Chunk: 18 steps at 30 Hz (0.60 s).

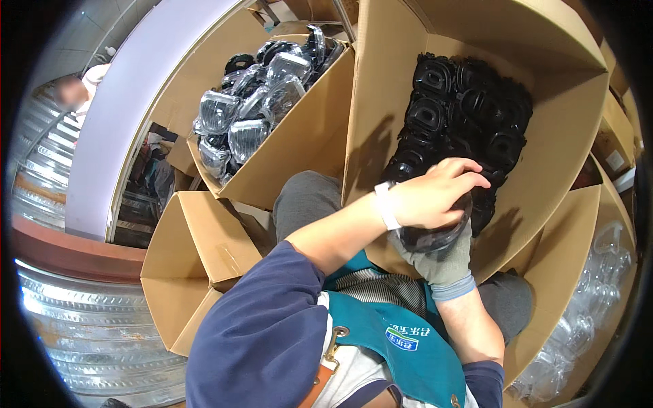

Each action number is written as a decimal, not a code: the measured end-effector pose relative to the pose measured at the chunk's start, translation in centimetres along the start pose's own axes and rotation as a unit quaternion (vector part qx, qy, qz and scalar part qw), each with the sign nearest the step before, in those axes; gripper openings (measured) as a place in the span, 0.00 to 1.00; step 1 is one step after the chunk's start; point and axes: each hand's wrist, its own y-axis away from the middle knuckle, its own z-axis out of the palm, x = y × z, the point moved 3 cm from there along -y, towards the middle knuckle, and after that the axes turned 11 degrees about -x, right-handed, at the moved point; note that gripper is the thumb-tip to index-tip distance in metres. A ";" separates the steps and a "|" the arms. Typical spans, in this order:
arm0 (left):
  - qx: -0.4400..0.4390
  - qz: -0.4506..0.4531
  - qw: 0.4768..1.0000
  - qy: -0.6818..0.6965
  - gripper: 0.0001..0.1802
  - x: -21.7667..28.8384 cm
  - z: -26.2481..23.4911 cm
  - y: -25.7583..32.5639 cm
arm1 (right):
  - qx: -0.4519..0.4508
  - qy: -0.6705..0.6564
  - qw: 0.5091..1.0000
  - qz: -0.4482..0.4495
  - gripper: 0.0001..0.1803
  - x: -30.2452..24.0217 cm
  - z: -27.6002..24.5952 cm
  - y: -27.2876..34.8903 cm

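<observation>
Black tray (435, 238): held between both hands just above the person's lap, at the front edge of the big cardboard box.
Right hand (445, 262): wore a grey knit glove, sat under the black tray and gripped it from below.
Left hand (432, 194): bare, with a white band at the wrist, lay on top of the black tray, fingers curled down over its far rim, clasping it.
Apron (401, 340): teal, worn over a navy sleeve, nearest the camera.
Big cardboard box (544, 163): stood open just beyond the hands, with a stack of black trays (469, 109) leaning inside.
Small cardboard box (187, 265): open, to the left of the knees.
Left far box (306, 136): held clear lids over black trays (252, 109).
Right box (558, 285): held clear plastic lids (592, 292).
Other person (75, 92): far left, blurred.
</observation>
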 end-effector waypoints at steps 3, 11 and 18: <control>0.127 -0.087 0.986 -0.066 0.36 0.7 -0.8 1.4 | 0.034 -0.289 0.955 0.050 0.30 -1.8 -0.7 -0.7; 0.119 -0.026 0.912 0.391 0.54 -0.5 2.9 1.9 | 0.092 0.127 0.980 -0.121 0.43 -3.8 -1.3 -0.1; 0.118 -0.027 0.925 0.361 0.49 1.9 3.2 1.7 | 0.089 0.216 0.957 -0.173 0.41 -4.6 -1.1 1.5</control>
